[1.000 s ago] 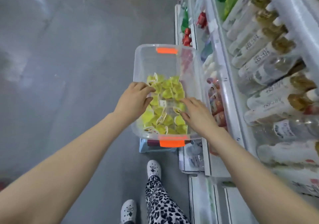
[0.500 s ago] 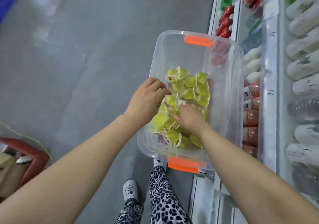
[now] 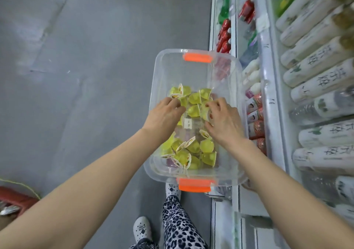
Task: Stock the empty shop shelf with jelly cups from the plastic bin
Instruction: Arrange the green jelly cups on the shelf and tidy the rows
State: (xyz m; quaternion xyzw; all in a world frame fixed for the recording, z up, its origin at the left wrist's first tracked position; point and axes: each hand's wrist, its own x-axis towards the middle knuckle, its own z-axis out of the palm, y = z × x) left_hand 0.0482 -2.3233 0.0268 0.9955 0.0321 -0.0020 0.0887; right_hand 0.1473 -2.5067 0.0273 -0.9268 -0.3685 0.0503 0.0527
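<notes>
Yellow-green jelly cups [image 3: 206,147] are being held in a clear plastic bin [image 3: 191,70] standing beside the shop shelf [image 3: 268,87]. One of them is being pinched by the curled fingers of the right hand [image 3: 224,122]. Others are being covered by the bent fingers of the left hand [image 3: 164,114]; whether any is being gripped there cannot be told.

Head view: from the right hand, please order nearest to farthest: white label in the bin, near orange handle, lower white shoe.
1. white label: inside the bin, just left of the right hand.
2. near orange handle: on the bin's near rim.
3. lower white shoe: on the floor.
</notes>
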